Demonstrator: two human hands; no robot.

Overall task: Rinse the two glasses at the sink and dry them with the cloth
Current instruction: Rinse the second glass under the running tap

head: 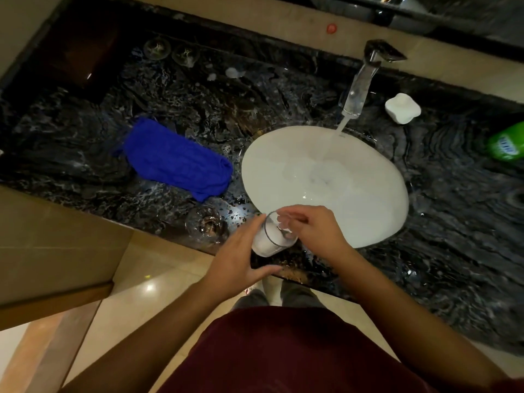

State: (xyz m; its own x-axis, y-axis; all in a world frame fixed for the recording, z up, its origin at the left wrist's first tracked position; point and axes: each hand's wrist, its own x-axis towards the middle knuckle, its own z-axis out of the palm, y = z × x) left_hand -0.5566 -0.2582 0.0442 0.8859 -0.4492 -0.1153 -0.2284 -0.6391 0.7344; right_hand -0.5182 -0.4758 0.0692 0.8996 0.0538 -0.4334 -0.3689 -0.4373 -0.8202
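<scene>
The left hand (241, 256) is wrapping around the side of the glass (273, 236), holding it over the near rim of the sink (368, 222), just inside the worktop (453, 222) edge. The glass is lying tilted, its mouth pointing up and toward the far side of the sink, its base toward the person. The right hand (314, 228) is sitting at the mouth, its fingers (286, 218) curling over the rim and seemingly reaching inside; how deep they are going I cannot tell, as the glass is blurring them.

The tap (360, 89) is running at the far side of the sink, and the stream is falling well apart from the glass. So the coming move is likely turning on that gap: the glass needs carrying away from the person, mouth-first along its own axis, to meet the water. The left hand is the one bearing it, so it is the nearer to do this.

The second glass (205, 225) is standing on the worktop just left of the sink's near rim, untouched. The blue cloth (175, 160) is lying on the worktop left of the sink, beyond that glass.
</scene>
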